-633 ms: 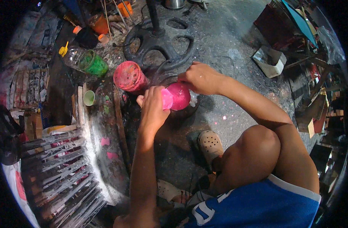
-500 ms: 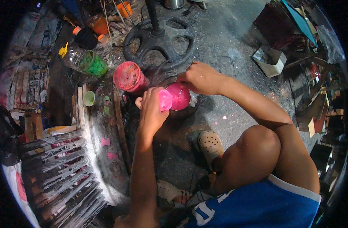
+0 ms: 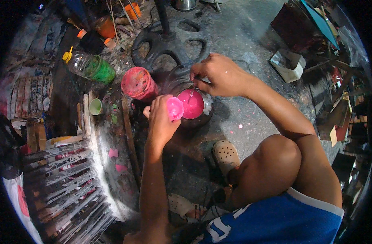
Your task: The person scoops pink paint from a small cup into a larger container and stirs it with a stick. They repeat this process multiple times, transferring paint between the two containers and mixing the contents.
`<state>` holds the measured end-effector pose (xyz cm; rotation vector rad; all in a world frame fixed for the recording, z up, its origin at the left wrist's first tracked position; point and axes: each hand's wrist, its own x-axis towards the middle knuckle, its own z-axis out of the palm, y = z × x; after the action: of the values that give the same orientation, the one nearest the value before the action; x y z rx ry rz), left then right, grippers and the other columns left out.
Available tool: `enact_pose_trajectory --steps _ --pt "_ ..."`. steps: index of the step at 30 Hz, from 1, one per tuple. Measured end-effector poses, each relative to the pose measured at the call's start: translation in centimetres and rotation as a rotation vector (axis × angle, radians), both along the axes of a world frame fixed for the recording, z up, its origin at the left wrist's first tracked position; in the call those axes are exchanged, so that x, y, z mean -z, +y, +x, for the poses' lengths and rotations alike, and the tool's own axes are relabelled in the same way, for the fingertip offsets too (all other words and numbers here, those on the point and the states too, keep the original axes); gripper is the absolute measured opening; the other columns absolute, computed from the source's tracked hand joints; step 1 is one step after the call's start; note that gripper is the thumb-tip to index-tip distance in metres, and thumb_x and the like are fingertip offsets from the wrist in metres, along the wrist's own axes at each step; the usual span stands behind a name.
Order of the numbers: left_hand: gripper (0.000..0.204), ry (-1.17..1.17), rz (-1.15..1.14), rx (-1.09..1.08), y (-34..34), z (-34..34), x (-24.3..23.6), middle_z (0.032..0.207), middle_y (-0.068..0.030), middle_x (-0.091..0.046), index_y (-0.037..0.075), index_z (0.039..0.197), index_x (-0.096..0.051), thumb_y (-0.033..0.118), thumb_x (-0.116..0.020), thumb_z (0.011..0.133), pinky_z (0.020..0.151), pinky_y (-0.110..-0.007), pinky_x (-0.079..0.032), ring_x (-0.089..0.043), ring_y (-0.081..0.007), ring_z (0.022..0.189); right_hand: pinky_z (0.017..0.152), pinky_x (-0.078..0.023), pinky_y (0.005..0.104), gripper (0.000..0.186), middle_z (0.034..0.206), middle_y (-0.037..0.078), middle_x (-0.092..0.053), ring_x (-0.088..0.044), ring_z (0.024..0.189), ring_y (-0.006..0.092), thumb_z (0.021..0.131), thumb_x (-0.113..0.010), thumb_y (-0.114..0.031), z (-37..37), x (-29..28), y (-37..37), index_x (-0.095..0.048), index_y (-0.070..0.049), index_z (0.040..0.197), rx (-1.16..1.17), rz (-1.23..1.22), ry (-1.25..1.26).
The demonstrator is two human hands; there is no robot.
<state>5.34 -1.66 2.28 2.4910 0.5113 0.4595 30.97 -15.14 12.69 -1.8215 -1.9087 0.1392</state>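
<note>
Two bare hands work at a pot (image 3: 203, 112) of pink liquid (image 3: 194, 108). Left of the pot, the left hand (image 3: 160, 118) is curled around a small pink cup (image 3: 176, 108); whether cup and pot touch, I cannot tell. Above and right of the pot, the right hand (image 3: 219, 76) pinches a thin tool (image 3: 191, 93) between thumb and fingers, its lower end over or in the liquid. Up and left of the pot stands a red-pink bucket (image 3: 138, 83); farther left, a pale green cup (image 3: 95, 106). Directly beyond the pot is a black spoked base (image 3: 180, 46).
</note>
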Motion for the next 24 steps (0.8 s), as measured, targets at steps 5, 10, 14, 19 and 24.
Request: enact_pose_trajectory --steps 5,10,14,19,24 --pt "0.079 0.098 0.075 0.037 0.1 1.1 -0.2 0.138 -0.014 -0.065 0.008 0.146 -0.059 0.005 -0.09 0.073 0.112 -0.054 -0.036 -0.059 -0.0366 0.136 0.078 -0.06 0.057 0.016 0.08 0.02 -0.076 -0.076 0.083 0.0449 0.088 -0.079 -0.018 -0.3 0.8 0.2 -0.078 -0.009 0.1 -0.004 -0.022 -0.002" --pt "0.081 0.15 0.089 0.045 0.5 2.0 0.2 0.135 -0.0144 -0.065 0.008 0.145 -0.059 0.007 -0.091 0.071 0.111 -0.053 -0.036 -0.06 -0.0372 0.133 0.082 -0.06 0.0571 0.015 0.081 0.019 -0.077 -0.076 0.085 0.0444 0.088 -0.08 -0.02 -0.1 1.6 0.3 -0.078 -0.01 0.099 0.012 -0.058 -0.042" --pt "0.074 0.165 0.135 0.051 0.7 2.5 0.3 0.131 -0.0142 -0.066 0.007 0.141 -0.061 0.006 -0.09 0.072 0.109 -0.053 -0.037 -0.061 -0.0373 0.13 0.085 -0.056 0.0528 0.018 0.085 0.014 -0.078 -0.076 0.089 0.0404 0.089 -0.08 -0.017 -0.1 2.3 0.4 -0.077 -0.009 0.105 0.006 -0.129 -0.106" --pt "0.065 0.149 0.162 0.063 0.6 2.8 0.2 0.126 -0.0138 -0.066 0.007 0.134 -0.063 0.005 -0.088 0.074 0.106 -0.053 -0.039 -0.062 -0.0368 0.126 0.085 -0.059 0.0575 0.015 0.084 0.019 -0.077 -0.077 0.088 0.044 0.09 -0.079 -0.024 0.0 3.1 0.4 -0.077 -0.011 0.098 0.015 -0.138 -0.054" --pt "0.072 0.184 0.174 0.073 0.8 2.9 0.3 0.13 -0.0141 -0.067 0.007 0.14 -0.063 0.007 -0.091 0.073 0.108 -0.053 -0.039 -0.063 -0.0375 0.128 0.087 -0.058 0.0557 0.015 0.086 0.017 -0.078 -0.077 0.089 0.0423 0.092 -0.079 -0.023 -0.1 3.9 0.3 -0.078 -0.011 0.102 0.005 -0.141 -0.107"
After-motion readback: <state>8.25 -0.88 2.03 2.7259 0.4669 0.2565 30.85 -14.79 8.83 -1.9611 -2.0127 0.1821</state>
